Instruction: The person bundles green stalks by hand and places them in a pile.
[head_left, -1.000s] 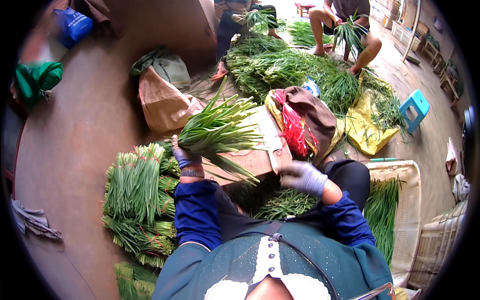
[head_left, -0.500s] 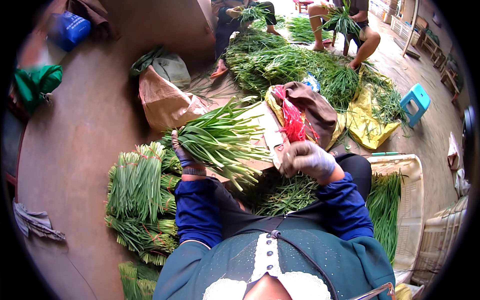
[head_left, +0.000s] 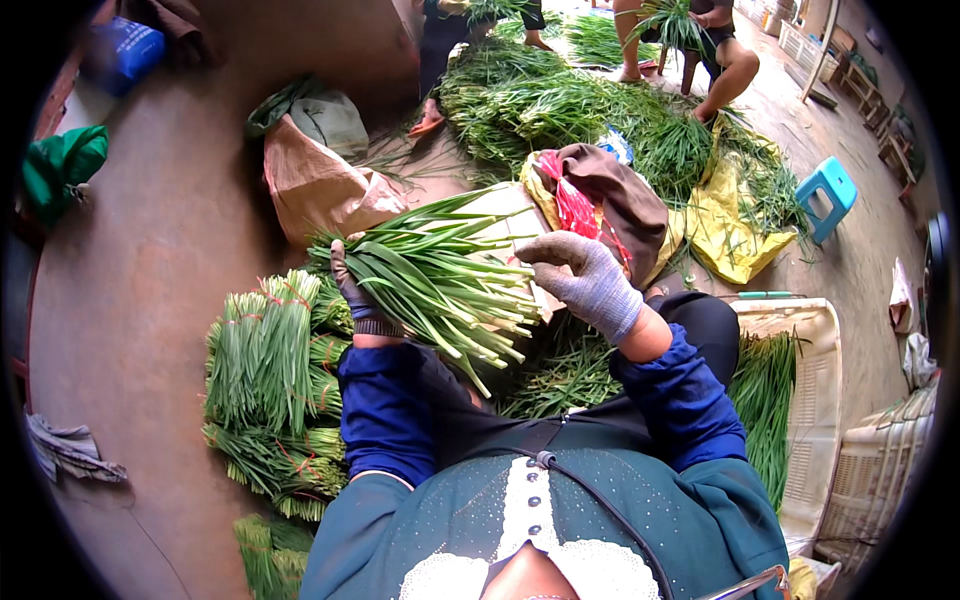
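A loose bunch of garlic chives [head_left: 430,270] with long green leaves and pale stems lies across my gloved left hand [head_left: 355,290]. That hand is closed around the bunch from its left side, and the stem ends point right. My gloved right hand [head_left: 590,283] is just beyond those stem ends, its fingers bent and thumb apart from them, with nothing visible between. Under the bunch, a pale board [head_left: 505,228] is partly hidden. More loose chives [head_left: 565,385] lie low between my legs.
Tied chive bundles [head_left: 265,350] are stacked at my left. A cream plastic crate [head_left: 820,380] with chives stands at right. Ahead are a pink sack [head_left: 325,190], a brown cloth [head_left: 625,195], a large chive heap [head_left: 550,105], a blue stool [head_left: 828,197] and two seated people.
My right hand has moved left toward the stem ends, and its fingers have opened from a blurred, curled shape. The left hand still holds the bunch; the whole view has shifted slightly.
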